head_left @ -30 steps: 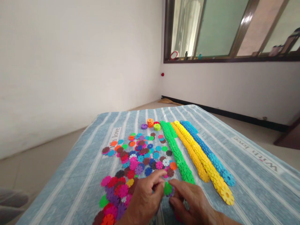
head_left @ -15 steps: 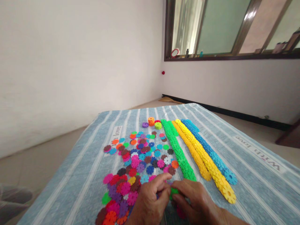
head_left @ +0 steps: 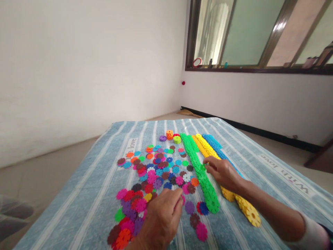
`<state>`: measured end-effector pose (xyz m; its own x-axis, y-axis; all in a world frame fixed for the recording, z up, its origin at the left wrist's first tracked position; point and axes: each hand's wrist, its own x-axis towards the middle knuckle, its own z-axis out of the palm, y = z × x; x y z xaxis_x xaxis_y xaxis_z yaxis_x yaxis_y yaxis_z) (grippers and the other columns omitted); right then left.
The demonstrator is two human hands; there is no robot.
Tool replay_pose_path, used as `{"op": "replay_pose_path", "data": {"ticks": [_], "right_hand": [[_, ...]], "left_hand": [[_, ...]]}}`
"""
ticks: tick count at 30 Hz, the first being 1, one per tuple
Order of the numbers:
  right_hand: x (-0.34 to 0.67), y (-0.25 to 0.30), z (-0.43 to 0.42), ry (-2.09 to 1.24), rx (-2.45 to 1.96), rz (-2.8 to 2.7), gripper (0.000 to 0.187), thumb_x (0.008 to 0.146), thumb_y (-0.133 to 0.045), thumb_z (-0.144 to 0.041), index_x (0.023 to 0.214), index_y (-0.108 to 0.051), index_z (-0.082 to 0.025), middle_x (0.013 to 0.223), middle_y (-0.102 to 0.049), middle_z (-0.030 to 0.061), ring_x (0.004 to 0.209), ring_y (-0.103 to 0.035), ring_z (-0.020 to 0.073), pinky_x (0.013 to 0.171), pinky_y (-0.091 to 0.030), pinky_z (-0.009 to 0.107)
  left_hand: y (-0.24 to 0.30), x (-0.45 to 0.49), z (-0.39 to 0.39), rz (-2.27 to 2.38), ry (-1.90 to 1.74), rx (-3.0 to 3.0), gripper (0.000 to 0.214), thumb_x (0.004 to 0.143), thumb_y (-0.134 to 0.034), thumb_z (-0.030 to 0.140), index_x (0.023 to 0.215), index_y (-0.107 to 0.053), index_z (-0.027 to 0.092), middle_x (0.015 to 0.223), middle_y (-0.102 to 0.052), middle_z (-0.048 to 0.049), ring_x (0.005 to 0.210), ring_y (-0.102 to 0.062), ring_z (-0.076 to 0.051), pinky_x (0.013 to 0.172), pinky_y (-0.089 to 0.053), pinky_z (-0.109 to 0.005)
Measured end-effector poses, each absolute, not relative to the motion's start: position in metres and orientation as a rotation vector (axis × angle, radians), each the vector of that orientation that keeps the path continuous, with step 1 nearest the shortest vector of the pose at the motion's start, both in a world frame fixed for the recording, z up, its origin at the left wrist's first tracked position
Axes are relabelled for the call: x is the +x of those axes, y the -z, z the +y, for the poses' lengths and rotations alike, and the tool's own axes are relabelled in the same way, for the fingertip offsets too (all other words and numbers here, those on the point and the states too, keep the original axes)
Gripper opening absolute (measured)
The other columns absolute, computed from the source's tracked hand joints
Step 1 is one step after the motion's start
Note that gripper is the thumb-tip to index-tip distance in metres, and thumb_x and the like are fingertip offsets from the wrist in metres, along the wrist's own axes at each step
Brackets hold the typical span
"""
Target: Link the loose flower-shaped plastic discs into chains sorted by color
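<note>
My right hand (head_left: 221, 172) reaches over the middle of the table, with thumb and fingers pinched on a green notched plastic disc (head_left: 203, 167). That disc is just above the long row of overlapping green discs (head_left: 205, 185). Under the same arm run a row of yellow discs (head_left: 247, 208), an orange-yellow row (head_left: 227, 193) and a blue row (head_left: 212, 140). My left hand (head_left: 162, 218) rests low over the mixed loose discs (head_left: 128, 210), its fingers curled. What they hold, if anything, is hidden. Beside it lie a purple disc (head_left: 189, 207) and a pink disc (head_left: 201, 231).
Small stacks stand at the far end: orange discs (head_left: 169, 134), purple discs (head_left: 162, 138) and lime discs (head_left: 177, 140). A shorter green row (head_left: 193, 143) adjoins the long one. A striped blue cloth (head_left: 85, 194) covers the table. Walls and a window (head_left: 249, 34) are behind.
My right hand has left my left hand's side and moved forward to the green row, carrying a green disc. The near end of that row and several loose discs are now uncovered.
</note>
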<state>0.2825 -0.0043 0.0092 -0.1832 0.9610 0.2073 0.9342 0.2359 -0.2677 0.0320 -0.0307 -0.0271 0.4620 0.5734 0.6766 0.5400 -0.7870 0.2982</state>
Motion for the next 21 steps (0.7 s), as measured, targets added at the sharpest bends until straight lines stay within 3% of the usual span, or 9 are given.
{"op": "replay_pose_path", "data": {"ticks": [8, 14, 21], "right_hand": [[0.294, -0.023, 0.089, 0.072, -1.995, -2.355, 0.021, 0.094, -0.048, -0.019, 0.108, -0.064, -0.016, 0.087, -0.069, 0.0089, 0.085, -0.065, 0.023, 0.069, -0.041, 0.029], [0.286, -0.017, 0.116, 0.069, -2.062, -2.485, 0.024, 0.097, -0.054, -0.035, 0.109, -0.061, -0.015, 0.103, -0.064, 0.0058, 0.091, -0.063, 0.02, 0.082, -0.05, 0.04], [0.286, -0.018, 0.127, 0.065, -2.098, -2.576, 0.023, 0.096, -0.058, -0.033, 0.11, -0.062, -0.015, 0.109, -0.063, 0.0068, 0.096, -0.063, 0.0211, 0.084, -0.052, 0.042]], "left_hand": [[0.045, 0.039, -0.039, 0.915, -1.058, 2.808, 0.02, 0.085, -0.043, 0.006, 0.089, -0.057, 0.02, 0.071, -0.063, -0.0036, 0.068, -0.06, -0.018, 0.065, -0.051, -0.03], [0.052, 0.038, -0.038, 0.926, -0.926, 2.805, 0.017, 0.085, -0.042, 0.007, 0.084, -0.054, 0.019, 0.072, -0.061, -0.0034, 0.067, -0.055, -0.019, 0.059, -0.046, -0.031], [0.053, 0.039, -0.038, 0.944, -0.844, 2.789, 0.015, 0.085, -0.043, 0.008, 0.08, -0.053, 0.018, 0.073, -0.06, -0.0034, 0.068, -0.053, -0.019, 0.059, -0.043, -0.031]]}}
